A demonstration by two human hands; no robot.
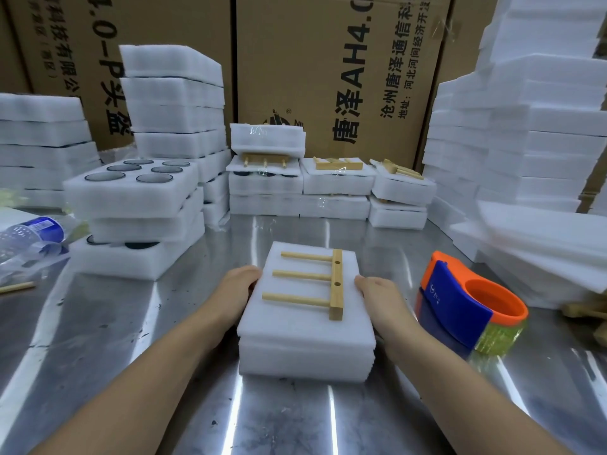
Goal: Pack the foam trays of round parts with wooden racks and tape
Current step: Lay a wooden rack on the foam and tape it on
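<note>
A white foam pack [305, 333] lies on the steel table in front of me, made of stacked foam layers. On its top rests a wooden rack [315, 284] with three dowels pointing left. My left hand [238, 284] grips the pack's left side with its fingers hidden behind the foam edge. My right hand [377, 290] grips the right side the same way. An orange and blue tape dispenser [466, 307] with yellowish tape stands just right of my right hand. Foam trays with round dark parts [131, 188] are stacked at the left.
Packed foam bundles with racks [331, 185] line the back of the steel table [197, 405]. Tall foam stacks [525, 142] rise at right and at left. A plastic bottle [29, 234] lies at the left edge, a loose dowel [16, 287] below it. Cardboard boxes [328, 77] stand behind.
</note>
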